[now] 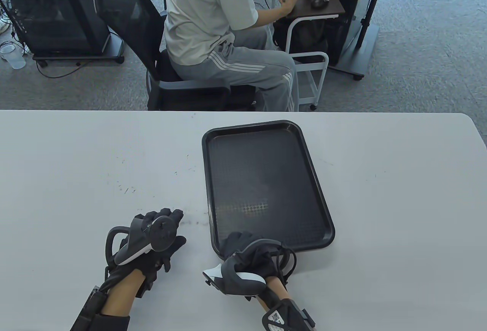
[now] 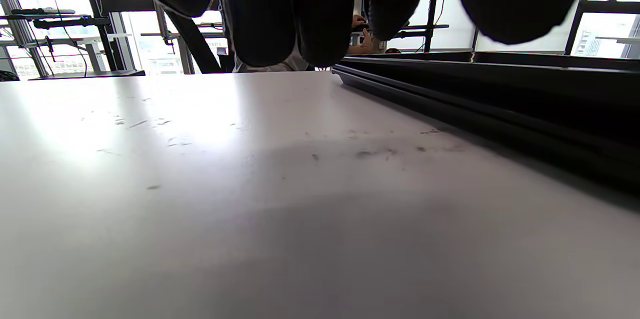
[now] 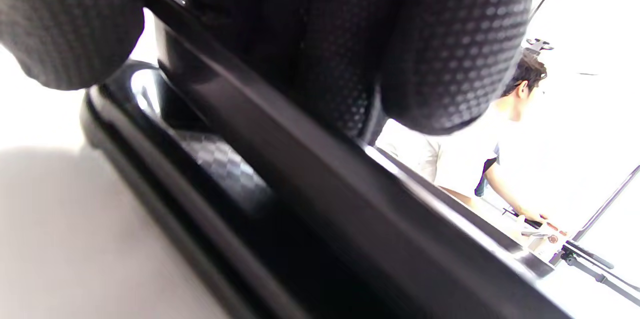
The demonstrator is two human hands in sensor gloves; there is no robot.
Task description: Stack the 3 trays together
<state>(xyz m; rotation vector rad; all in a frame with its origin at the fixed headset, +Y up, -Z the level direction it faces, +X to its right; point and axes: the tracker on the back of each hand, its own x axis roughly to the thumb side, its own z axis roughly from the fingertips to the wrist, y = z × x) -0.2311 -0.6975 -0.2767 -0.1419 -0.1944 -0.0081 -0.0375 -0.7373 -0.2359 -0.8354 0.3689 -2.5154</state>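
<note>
Table view shows a single black tray stack [image 1: 266,182] lying on the tabletop [image 1: 399,194], its near corner gripped by the right hand [image 1: 247,258], fingers [image 3: 450,49] curled over the rim. The left hand [image 1: 152,239] is rested flat beside it, fingers spread. Stacking is judged nearly finished; only squaring and release seem required.
</note>
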